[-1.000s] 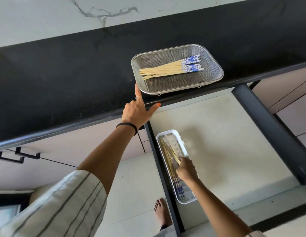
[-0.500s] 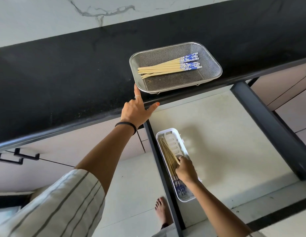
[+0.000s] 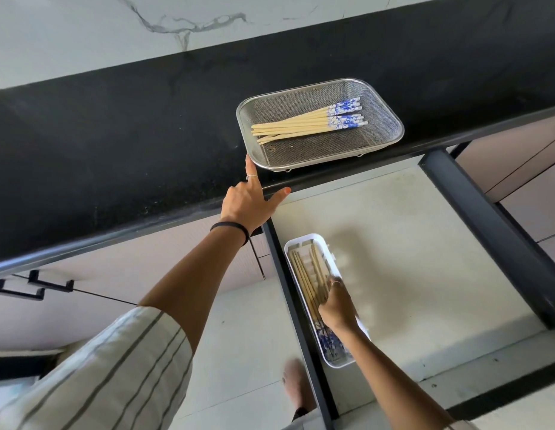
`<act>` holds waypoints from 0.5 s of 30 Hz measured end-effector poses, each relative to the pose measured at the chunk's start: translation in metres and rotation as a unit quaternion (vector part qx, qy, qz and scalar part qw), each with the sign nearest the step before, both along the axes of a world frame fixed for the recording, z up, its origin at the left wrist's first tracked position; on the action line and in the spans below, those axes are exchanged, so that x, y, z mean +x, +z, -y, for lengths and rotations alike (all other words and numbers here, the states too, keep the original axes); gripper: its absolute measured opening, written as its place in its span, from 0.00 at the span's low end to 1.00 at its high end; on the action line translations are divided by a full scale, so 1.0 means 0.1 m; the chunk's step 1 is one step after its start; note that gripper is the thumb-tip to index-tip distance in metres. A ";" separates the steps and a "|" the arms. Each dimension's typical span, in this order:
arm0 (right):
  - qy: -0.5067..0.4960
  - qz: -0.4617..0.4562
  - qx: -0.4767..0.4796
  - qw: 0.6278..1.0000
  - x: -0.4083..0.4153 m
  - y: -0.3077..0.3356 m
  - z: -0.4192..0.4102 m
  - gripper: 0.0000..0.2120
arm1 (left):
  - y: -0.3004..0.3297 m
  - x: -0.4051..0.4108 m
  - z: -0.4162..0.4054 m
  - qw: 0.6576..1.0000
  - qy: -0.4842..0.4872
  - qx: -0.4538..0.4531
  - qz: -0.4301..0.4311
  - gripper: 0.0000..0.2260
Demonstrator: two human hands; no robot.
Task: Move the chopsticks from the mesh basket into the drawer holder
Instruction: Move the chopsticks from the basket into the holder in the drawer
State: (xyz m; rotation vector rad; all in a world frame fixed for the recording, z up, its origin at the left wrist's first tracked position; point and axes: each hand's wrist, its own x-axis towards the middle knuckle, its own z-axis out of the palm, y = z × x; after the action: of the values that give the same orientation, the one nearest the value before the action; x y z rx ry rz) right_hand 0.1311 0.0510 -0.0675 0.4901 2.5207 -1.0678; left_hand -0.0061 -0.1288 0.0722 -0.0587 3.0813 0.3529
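A steel mesh basket (image 3: 384, 119) sits on the black counter near its front edge, with several bamboo chopsticks with blue-and-white ends (image 3: 304, 124) lying in it. Below, in the open drawer, a white holder (image 3: 304, 240) contains several chopsticks (image 3: 302, 277). My right hand (image 3: 338, 305) is down in the holder, fingers on those chopsticks; whether it grips them is unclear. My left hand (image 3: 250, 201) rests on the counter edge, index finger touching the basket's near-left corner, thumb spread, holding nothing.
The open drawer (image 3: 425, 243) has a pale floor and dark metal side rails (image 3: 487, 225). Cabinet fronts with black handles (image 3: 19, 288) lie at lower left. A bare foot (image 3: 296, 386) stands on the floor. A marble wall backs the black counter (image 3: 115, 135).
My right hand slid slightly down along the holder, and the loose slanted chopstick now lies straighter with the others. My left hand stays at the basket corner.
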 end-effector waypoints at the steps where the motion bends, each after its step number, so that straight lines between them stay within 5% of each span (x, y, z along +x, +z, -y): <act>1: 0.002 0.008 -0.006 1.000 -0.01 0.00 0.01 0.26 | 0.00 0.00 0.00 1.000 0.000 0.001 -0.003 0.44; 15: 0.067 0.058 -0.023 0.996 -0.04 0.03 -0.07 0.22 | -0.01 0.01 0.02 1.000 -0.001 -0.020 -0.007 0.44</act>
State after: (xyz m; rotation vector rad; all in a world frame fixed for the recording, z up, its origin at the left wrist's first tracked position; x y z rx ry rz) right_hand 0.1276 0.0584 -0.0646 0.3527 2.3863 -1.0142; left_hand -0.0054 -0.1309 0.0709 -0.0533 3.1018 0.2944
